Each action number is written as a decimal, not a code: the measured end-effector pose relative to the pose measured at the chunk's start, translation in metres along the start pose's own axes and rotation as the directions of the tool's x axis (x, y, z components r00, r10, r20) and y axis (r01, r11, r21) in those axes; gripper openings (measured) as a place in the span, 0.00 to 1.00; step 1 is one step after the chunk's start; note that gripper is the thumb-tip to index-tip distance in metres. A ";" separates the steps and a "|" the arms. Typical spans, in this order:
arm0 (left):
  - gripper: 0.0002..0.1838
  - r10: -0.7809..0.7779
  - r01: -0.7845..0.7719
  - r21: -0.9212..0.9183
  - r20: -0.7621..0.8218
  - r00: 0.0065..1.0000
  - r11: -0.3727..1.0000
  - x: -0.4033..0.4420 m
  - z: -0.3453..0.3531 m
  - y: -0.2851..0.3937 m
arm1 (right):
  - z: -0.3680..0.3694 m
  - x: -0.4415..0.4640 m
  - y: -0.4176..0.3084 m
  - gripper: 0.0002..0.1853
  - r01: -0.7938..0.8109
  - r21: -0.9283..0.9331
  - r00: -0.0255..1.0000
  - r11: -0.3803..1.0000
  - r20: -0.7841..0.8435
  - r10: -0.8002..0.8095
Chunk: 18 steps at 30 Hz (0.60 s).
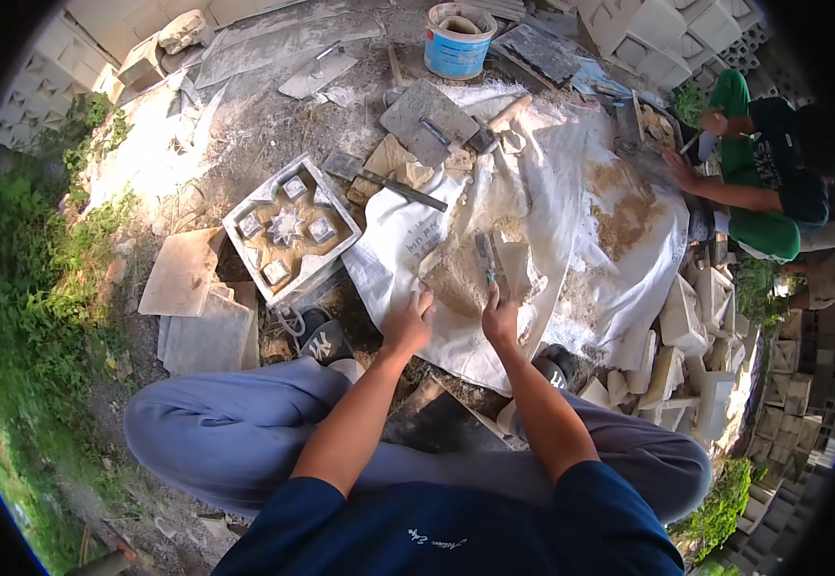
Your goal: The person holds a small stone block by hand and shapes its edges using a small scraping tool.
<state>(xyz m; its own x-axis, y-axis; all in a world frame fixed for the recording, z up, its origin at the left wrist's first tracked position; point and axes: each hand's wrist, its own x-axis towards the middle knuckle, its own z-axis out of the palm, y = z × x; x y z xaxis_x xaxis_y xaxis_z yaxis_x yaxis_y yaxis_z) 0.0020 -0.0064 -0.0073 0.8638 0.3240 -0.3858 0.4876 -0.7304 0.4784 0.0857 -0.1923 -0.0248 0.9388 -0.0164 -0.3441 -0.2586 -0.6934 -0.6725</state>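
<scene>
My left hand (410,323) is closed, thumb uppermost, above the white sheet; a thin pale piece (429,263) shows just beyond it, and I cannot make out what the fingers hold. Close by on the right, my right hand (500,317) grips a narrow flat-bladed tool (485,253) by its handle, which has a bit of green near the fingers. The blade points away from me. Sandy material (460,288) lies on the white sheet (388,252) between and beyond both hands.
A square mould block (288,230) with a star pattern sits left, beside stacked slabs (208,331). Beyond lie a hammer (388,182), a trowel (427,120) and a blue bucket (458,53). Blocks (681,326) pile up at right. Another person (758,163) works at far right.
</scene>
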 end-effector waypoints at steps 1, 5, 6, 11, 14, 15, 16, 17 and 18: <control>0.23 0.010 -0.010 0.001 -0.003 1.000 1.000 0.001 0.000 0.000 | 0.025 0.014 0.036 0.42 -0.078 -0.170 0.996 0.982 -0.057 0.069; 0.22 0.033 -0.036 -0.061 -0.038 0.999 0.998 0.007 0.010 -0.010 | 0.010 0.004 0.021 0.41 -0.040 -0.097 0.998 0.994 0.042 0.045; 0.21 0.044 -0.047 -0.072 -0.048 0.998 0.996 0.005 0.013 -0.012 | 0.002 -0.002 0.007 0.41 -0.049 -0.098 0.998 0.994 0.044 0.053; 0.21 0.116 -0.121 -0.072 -0.076 0.990 0.990 0.001 0.012 -0.010 | 0.001 -0.018 -0.006 0.37 0.051 0.019 0.998 0.998 0.033 -0.052; 0.21 0.061 -0.064 -0.073 -0.042 0.997 0.995 0.005 0.012 -0.009 | 0.016 -0.018 0.014 0.40 0.011 -0.135 0.999 0.991 0.032 -0.007; 0.21 0.027 -0.028 -0.065 -0.026 0.999 0.997 0.005 0.009 -0.007 | 0.016 -0.018 0.015 0.40 -0.027 -0.141 0.997 0.990 0.064 0.037; 0.21 0.028 -0.030 -0.060 -0.027 0.999 0.998 0.004 0.006 -0.006 | 0.017 -0.018 0.016 0.40 -0.066 -0.146 0.992 0.987 0.096 0.081; 0.21 0.042 -0.044 -0.062 -0.026 0.999 0.997 0.003 0.004 -0.005 | 0.016 -0.017 0.018 0.40 0.008 -0.097 0.997 0.995 0.082 0.000; 0.22 0.053 -0.054 -0.069 -0.021 0.998 0.996 0.001 0.003 -0.004 | 0.012 -0.018 0.011 0.40 0.003 -0.098 0.996 0.995 0.085 0.005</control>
<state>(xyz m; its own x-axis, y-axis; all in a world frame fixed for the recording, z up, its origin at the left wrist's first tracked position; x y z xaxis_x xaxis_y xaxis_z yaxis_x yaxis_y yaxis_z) 0.0007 -0.0044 -0.0119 0.8908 0.2977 -0.3433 0.4477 -0.7038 0.5516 0.0629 -0.1912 -0.0339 0.9146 0.0415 -0.4023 -0.2319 -0.7610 -0.6059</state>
